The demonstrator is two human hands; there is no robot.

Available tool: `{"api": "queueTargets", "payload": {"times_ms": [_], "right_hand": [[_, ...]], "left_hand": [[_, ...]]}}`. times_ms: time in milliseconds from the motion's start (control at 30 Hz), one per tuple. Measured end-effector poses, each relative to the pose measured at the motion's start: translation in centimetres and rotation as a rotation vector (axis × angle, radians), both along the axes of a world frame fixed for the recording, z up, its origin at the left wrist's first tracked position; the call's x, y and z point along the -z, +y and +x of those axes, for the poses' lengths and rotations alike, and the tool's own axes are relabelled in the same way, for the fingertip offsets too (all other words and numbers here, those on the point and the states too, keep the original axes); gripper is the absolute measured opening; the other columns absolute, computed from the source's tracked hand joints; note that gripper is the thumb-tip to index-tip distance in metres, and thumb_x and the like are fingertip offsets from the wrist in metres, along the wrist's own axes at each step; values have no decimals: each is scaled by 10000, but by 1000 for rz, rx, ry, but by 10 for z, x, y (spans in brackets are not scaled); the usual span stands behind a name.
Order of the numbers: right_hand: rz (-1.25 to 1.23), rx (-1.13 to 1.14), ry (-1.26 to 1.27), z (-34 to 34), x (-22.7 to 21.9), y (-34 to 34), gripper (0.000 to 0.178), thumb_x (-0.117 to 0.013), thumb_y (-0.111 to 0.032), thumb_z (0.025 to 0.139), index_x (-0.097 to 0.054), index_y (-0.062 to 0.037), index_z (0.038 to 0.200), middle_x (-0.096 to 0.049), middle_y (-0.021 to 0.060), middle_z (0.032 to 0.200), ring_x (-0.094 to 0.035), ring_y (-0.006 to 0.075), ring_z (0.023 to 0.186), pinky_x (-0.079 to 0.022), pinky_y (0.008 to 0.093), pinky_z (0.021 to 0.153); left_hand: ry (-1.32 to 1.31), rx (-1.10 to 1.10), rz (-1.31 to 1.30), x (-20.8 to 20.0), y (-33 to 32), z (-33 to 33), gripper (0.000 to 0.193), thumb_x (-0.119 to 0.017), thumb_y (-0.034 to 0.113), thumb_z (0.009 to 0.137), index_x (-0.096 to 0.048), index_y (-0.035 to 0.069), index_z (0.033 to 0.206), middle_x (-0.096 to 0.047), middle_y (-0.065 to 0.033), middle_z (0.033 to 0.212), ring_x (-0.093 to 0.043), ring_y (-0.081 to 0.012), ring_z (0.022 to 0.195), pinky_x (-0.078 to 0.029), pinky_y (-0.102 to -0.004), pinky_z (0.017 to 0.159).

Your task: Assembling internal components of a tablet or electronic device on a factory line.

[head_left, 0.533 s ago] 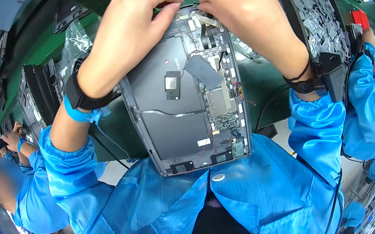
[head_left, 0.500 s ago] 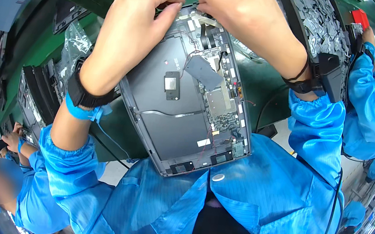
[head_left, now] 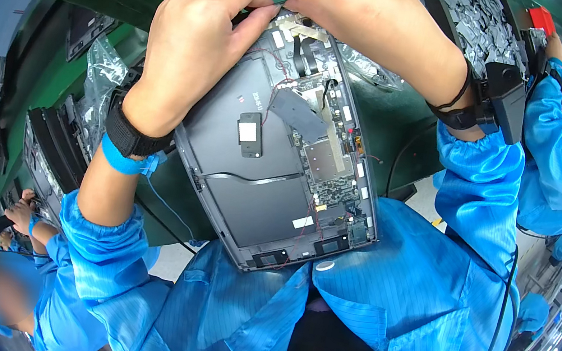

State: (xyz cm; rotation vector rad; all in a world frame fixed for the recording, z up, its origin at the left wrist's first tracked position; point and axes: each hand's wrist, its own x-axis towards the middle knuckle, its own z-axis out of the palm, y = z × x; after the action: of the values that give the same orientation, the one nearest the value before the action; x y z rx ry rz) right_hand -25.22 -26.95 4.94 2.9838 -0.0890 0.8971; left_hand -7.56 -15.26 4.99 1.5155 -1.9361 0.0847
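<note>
An opened tablet lies tilted before me, its near end by my jacket. It shows dark battery packs, a circuit board along the right side and thin wires. On the upper battery rests a small black module with a white label. A dark grey rectangular piece overlaps the board. My left hand pinches at the tablet's far edge, thumb against forefinger. Right beside it, the fingers of my right hand are closed at that same edge. Whatever small thing they grip is hidden.
A dark tray of many small grey parts stands at the far right. Clear plastic bags lie to the left, near stacked dark panels. Co-workers in blue sit on both sides. A cord runs from my left wristband.
My right hand has moved left, bringing its fingertips up against those of my left hand. My left forearm is almost unmoved, and the tablet has shifted slightly in view.
</note>
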Motion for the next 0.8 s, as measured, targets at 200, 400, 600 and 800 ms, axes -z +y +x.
{"api": "queueTargets", "payload": {"times_ms": [200,400,600,800], "right_hand": [[-57,-88,20,3,-7,-3,65,-640,-82,736,-606,-55,783,-614,88,768,-662,264,804,-543,364,697],[-89,-16,66,2,-7,10,61,-641,-93,745,-608,-56,781,-623,74,772,-666,253,800,-547,358,698],[-41,-2,37,-2,-7,5,81,-675,-87,731,-619,-49,776,-628,88,790,-661,262,809,-540,358,706],[256,-3,-146,-39,-30,38,151,-662,-66,827,-662,-24,971,-660,133,1038,-634,266,899,-501,350,753]], "left_hand": [[-154,43,-131,-4,4,2,94,-735,81,739,-668,34,785,-591,-73,725,-605,-269,703,-495,-379,634],[-263,7,-112,-5,4,-4,127,-741,99,730,-622,55,719,-550,-68,688,-590,-262,673,-494,-374,615],[-168,-23,-83,-8,6,-7,96,-726,89,755,-658,47,808,-612,-86,768,-612,-279,736,-504,-372,672],[11,-59,67,-35,50,-12,175,-693,24,788,-700,36,962,-648,-115,926,-604,-279,872,-476,-351,777]]}}
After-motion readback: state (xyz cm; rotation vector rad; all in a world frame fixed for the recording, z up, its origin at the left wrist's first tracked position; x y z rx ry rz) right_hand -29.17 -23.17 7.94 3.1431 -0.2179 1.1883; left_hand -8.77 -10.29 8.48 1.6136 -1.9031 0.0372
